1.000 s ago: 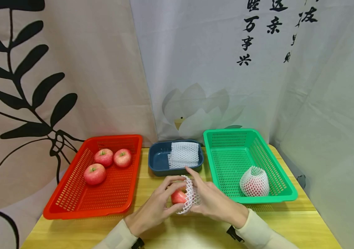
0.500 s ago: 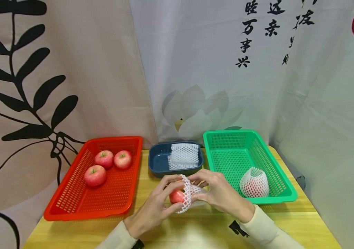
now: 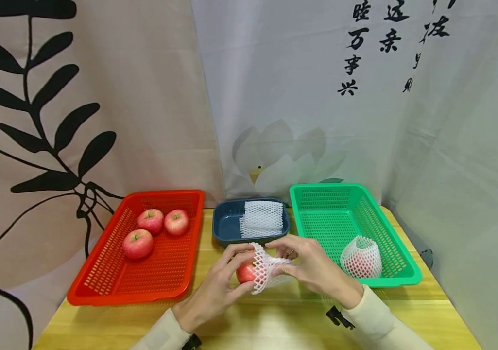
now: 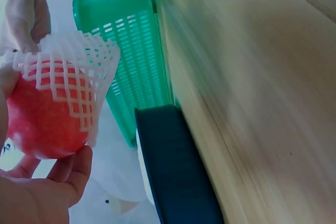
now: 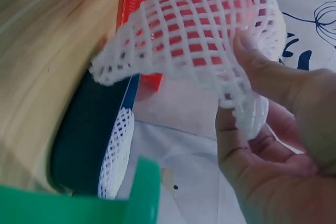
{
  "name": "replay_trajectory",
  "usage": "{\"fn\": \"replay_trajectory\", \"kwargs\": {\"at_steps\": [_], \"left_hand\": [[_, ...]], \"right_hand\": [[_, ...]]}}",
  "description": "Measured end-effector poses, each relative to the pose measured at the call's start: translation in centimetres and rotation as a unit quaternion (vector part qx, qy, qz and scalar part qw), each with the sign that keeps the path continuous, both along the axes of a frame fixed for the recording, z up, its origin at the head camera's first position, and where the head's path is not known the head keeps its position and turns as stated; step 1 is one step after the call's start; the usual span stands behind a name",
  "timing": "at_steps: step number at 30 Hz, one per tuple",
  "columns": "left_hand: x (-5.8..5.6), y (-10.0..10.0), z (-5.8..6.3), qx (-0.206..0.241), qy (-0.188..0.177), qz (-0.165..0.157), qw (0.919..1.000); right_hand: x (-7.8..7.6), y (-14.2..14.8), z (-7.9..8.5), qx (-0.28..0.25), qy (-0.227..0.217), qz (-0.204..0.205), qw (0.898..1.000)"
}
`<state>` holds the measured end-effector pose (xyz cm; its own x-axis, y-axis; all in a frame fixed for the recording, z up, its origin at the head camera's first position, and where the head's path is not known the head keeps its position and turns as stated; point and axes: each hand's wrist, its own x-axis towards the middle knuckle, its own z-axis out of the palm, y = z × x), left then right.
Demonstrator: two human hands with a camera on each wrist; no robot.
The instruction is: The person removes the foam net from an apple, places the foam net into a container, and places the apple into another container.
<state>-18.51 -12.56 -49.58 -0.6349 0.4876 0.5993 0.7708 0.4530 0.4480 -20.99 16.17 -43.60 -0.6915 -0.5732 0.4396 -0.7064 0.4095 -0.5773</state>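
Note:
A red apple [image 3: 244,273] sits partly inside a white foam fruit net [image 3: 264,267], above the table. My left hand [image 3: 214,288] holds the apple, fingers and thumb curled round it at the net's open rim. In the left wrist view the apple's lower side [image 4: 44,129] is bare while the mesh covers its upper part. My right hand [image 3: 318,270] pinches the loose end of the net between thumb and fingers. Seen from the right wrist, the net [image 5: 199,30] spreads over the apple and gathers at the fingertips.
A red basket [image 3: 144,287] with three bare apples [image 3: 138,244] stands left. At the back middle is a dark blue tray [image 3: 227,228] of white foam nets [image 3: 263,218]. The green basket [image 3: 318,214] on the right holds one netted apple [image 3: 361,258]. A printed cloth hangs behind.
My right hand has moved from the net's side to its tail and pulled it out to the right, so the net stretches into a cone. The left hand keeps its hold.

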Motion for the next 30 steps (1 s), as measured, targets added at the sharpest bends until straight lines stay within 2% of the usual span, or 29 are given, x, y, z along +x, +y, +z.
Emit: {"fn": "replay_trajectory", "kwargs": {"at_steps": [4, 8, 14, 20, 23, 30], "left_hand": [[0.1, -0.1, 0.4, 0.002, -0.025, 0.009, 0.9997], [0.2, 0.0, 0.5, 0.004, -0.031, 0.011, 0.9995], [0.2, -0.1, 0.5, 0.007, -0.012, 0.017, 0.9998], [0.1, -0.1, 0.8, 0.015, -0.009, 0.026, 0.9995], [0.2, -0.2, 0.7, 0.019, -0.005, 0.033, 0.9993], [0.3, -0.2, 0.7, 0.024, -0.005, 0.041, 0.9989]], "right_hand": [[-0.1, 0.7, 0.2, 0.016, 0.013, -0.012, 1.0], [-0.1, 1.2, 0.4, 0.04, 0.025, -0.019, 0.999], [-0.4, 1.5, 0.6, 0.059, 0.033, -0.024, 0.997], [-0.6, 1.8, 0.8, 0.08, 0.039, -0.038, 0.995], [-0.6, 2.0, 0.8, 0.089, 0.029, -0.039, 0.995], [-0.6, 2.3, 1.0, 0.097, -0.009, -0.069, 0.993]]}}
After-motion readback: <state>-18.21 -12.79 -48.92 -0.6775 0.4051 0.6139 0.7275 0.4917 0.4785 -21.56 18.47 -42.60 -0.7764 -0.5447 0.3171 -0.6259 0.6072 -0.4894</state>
